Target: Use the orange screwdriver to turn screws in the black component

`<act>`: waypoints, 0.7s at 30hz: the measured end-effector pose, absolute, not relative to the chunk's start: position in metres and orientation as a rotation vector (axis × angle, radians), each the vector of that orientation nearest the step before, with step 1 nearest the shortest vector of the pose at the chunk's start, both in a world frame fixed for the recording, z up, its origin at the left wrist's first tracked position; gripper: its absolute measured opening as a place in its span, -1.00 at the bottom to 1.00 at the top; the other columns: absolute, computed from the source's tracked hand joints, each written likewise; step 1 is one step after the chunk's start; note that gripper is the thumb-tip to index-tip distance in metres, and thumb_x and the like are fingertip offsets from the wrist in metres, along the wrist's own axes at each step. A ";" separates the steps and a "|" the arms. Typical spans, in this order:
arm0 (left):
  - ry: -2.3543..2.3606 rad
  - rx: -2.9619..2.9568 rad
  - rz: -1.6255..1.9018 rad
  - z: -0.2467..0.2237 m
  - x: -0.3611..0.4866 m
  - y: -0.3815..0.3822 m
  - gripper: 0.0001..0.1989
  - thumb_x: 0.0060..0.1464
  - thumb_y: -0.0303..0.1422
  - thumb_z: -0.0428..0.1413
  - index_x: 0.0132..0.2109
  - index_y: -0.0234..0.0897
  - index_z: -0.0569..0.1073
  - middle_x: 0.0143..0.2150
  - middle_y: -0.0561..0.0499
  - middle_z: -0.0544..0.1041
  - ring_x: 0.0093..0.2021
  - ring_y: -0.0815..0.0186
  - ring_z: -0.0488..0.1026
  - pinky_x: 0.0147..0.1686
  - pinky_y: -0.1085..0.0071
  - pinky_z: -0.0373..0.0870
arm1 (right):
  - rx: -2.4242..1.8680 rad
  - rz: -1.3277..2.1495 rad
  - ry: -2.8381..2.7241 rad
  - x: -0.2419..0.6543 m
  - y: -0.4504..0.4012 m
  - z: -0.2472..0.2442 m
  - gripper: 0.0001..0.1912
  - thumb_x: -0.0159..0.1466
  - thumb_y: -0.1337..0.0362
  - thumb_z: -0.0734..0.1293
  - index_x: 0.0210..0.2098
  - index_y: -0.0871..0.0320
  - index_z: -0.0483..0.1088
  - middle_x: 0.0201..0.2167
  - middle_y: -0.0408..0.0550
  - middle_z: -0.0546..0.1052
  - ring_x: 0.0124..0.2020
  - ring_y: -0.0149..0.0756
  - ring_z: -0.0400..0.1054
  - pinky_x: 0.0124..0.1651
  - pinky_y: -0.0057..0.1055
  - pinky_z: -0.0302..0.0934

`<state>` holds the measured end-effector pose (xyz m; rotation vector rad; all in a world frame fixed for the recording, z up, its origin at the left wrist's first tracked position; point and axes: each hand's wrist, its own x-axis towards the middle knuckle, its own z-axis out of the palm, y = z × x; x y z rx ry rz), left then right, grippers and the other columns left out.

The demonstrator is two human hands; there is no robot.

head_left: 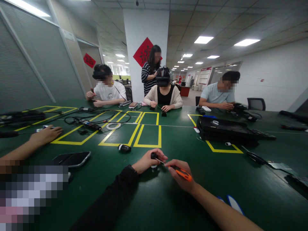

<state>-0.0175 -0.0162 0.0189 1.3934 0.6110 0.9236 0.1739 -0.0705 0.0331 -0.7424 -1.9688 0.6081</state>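
Low in the middle of the view, my left hand point(147, 161) has its fingers curled round a small black part point(153, 156). My right hand point(182, 175) grips an orange and black screwdriver point(184, 174). Its thin metal shaft points left and reaches the black part between my left fingers. A small white piece point(154, 166) shows just under my left hand, its shape partly hidden. On the green table point(106, 192), beyond my left hand, lies a black object with a white band point(124, 148).
A phone point(72, 159) lies left, near another person's hand point(45, 134). Cables point(89, 123) and a white ring point(113, 126) are beyond. Black trays point(223, 128) stand at the right. A blue and white item point(234, 204) lies beside my right forearm. Several people are around the table.
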 end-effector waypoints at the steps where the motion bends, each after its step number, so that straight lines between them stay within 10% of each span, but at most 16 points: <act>1: 0.610 1.396 0.924 0.019 -0.017 -0.016 -0.71 -0.22 -0.62 0.10 -0.25 -0.35 0.34 -0.19 -0.12 0.52 -0.24 0.27 0.47 -0.21 0.35 0.34 | -0.740 0.605 -1.967 0.174 -0.070 0.033 -0.82 0.20 0.32 0.19 -0.29 0.15 0.42 -0.40 -0.08 0.49 -0.39 -0.37 0.36 -0.28 -0.44 0.21; 21: 0.597 1.395 0.921 0.019 -0.017 -0.017 -0.70 -0.24 -0.63 0.09 -0.26 -0.35 0.35 -0.18 -0.12 0.52 -0.26 0.28 0.48 -0.22 0.36 0.34 | -0.726 0.606 -1.960 0.174 -0.070 0.032 -0.83 0.19 0.32 0.21 -0.29 0.15 0.42 -0.42 -0.09 0.49 -0.40 -0.37 0.36 -0.29 -0.45 0.21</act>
